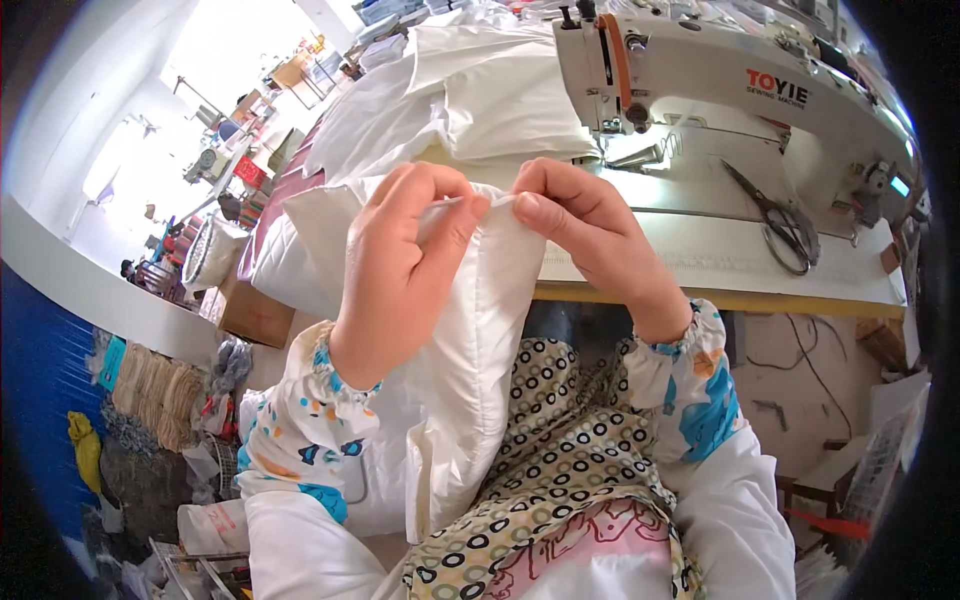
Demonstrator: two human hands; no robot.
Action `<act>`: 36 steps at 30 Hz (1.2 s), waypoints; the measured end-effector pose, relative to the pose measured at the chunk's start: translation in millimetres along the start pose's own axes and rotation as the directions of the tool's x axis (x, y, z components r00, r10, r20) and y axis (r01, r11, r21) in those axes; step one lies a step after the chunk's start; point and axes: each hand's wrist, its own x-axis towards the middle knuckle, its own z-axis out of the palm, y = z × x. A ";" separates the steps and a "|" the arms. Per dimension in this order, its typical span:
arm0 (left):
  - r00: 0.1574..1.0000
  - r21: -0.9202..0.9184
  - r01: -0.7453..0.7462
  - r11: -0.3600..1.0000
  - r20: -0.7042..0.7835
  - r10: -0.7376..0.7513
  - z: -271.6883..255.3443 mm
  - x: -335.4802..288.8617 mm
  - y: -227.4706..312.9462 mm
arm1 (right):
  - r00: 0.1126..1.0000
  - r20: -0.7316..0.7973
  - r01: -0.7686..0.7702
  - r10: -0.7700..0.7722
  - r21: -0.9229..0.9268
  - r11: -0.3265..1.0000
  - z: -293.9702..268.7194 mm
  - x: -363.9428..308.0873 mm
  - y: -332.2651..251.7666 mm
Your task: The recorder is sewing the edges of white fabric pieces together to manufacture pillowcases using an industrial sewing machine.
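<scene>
A length of white fabric (480, 320) with a stitched seam hangs from both my hands, down over the left of my lap. My left hand (405, 255) pinches its upper edge between thumb and index finger. Close beside it, my right hand (590, 235) pinches the same edge, thumb against curled fingers. A short stretch of the edge spans the small gap between the two thumbs. Behind the hands, more white fabric (500, 90) lies heaped on the table, reaching to the sewing machine's needle area.
A white sewing machine (700, 75) stands at the far right, its needle area lit. Black-handled scissors (780, 220) rest on its bed. The table's yellowish front edge (720, 300) runs before me. Bundled cloth (155, 395) and a cardboard box (250, 310) are at left; cables (810, 365) trail below right.
</scene>
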 end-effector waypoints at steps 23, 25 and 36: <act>0.887 -0.390 0.121 0.913 0.455 0.077 7.5 31.4 -9.9 | 0.734 -0.510 0.043 -0.448 -0.623 0.781 51.8 -29.0 -12.6; 0.901 -0.278 0.153 0.949 0.433 -0.018 5.8 32.8 -12.4 | 0.697 -0.607 -0.053 -0.381 -0.574 0.817 65.4 -33.8 -2.0; 0.996 -0.105 0.001 0.995 0.094 0.009 172.9 99.5 -138.8 | 0.592 -0.737 -0.535 0.327 -0.056 0.843 -46.0 -25.7 74.2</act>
